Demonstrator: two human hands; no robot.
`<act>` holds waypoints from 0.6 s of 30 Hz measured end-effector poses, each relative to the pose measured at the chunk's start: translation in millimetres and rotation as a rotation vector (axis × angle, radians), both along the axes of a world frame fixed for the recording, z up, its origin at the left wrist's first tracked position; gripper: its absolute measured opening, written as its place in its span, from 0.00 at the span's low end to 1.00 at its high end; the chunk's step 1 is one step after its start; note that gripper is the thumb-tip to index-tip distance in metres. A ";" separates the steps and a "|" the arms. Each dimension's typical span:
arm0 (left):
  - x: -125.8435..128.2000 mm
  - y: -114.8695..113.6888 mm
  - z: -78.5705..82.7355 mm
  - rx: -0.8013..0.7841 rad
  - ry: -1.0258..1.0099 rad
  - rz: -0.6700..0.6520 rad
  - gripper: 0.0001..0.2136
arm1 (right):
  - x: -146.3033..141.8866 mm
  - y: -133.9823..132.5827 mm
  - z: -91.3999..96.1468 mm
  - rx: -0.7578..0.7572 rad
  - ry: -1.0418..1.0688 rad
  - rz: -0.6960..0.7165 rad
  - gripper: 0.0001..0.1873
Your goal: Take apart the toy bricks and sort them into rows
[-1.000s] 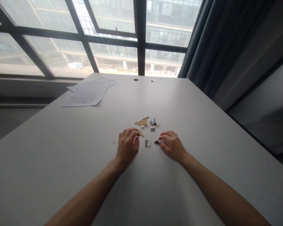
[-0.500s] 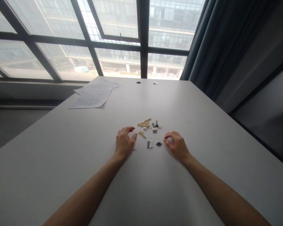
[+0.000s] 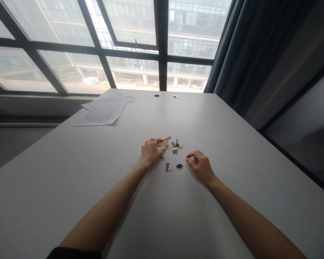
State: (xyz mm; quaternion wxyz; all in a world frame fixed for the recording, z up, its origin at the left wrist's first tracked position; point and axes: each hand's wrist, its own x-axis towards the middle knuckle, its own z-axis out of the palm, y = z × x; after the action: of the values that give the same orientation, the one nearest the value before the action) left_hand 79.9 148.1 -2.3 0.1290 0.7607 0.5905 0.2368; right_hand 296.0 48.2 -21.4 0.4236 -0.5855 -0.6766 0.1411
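My left hand (image 3: 152, 151) reaches over the left side of a small pile of building bricks, thumb and fingers apart around some tan plates (image 3: 164, 144). Another tan piece (image 3: 163, 157) is mostly hidden under that hand. Grey pieces (image 3: 175, 151) and white ones lie to the right in the pile, with a dark grey part (image 3: 177, 142) among them. Nearer to me lie a grey and white plate (image 3: 169, 167) and a black piece with pegs at its ends (image 3: 179, 166). To their right, my right hand (image 3: 201, 164) rests on the table with curved fingers apart, holding nothing.
The white table (image 3: 140, 223) stretches to the window (image 3: 129, 72). Printed sheets of paper (image 3: 102, 113) lie at its far left. Two round cable holes (image 3: 156, 95) sit near the back edge, and a dark curtain (image 3: 232, 54) hangs at the right.
My left hand has moved forward and right, from beside the pile to over its tan pieces. My right hand stays where it was. The view has shifted slightly.
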 end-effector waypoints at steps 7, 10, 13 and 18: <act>11.1 11.3 1.2 0.009 0.078 -0.033 0.18 | -0.4 0.0 1.4 -0.015 0.007 -0.001 0.04; 17.6 8.2 0.3 0.043 0.067 -0.052 0.15 | -1.1 0.2 2.4 -0.025 0.008 -0.007 0.04; 20.6 6.5 2.2 0.090 0.019 -0.058 0.12 | -1.1 0.4 2.9 -0.029 0.015 -0.009 0.04; 5.8 -3.5 6.0 0.166 -0.138 -0.023 0.12 | 0.2 0.8 1.3 -0.034 0.034 -0.015 0.04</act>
State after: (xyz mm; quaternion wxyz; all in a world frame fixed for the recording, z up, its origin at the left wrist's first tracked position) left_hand 85.7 144.6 3.7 0.1088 0.7573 0.5498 0.3354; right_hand 296.2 49.0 -20.1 0.4260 -0.5952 -0.6624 0.1596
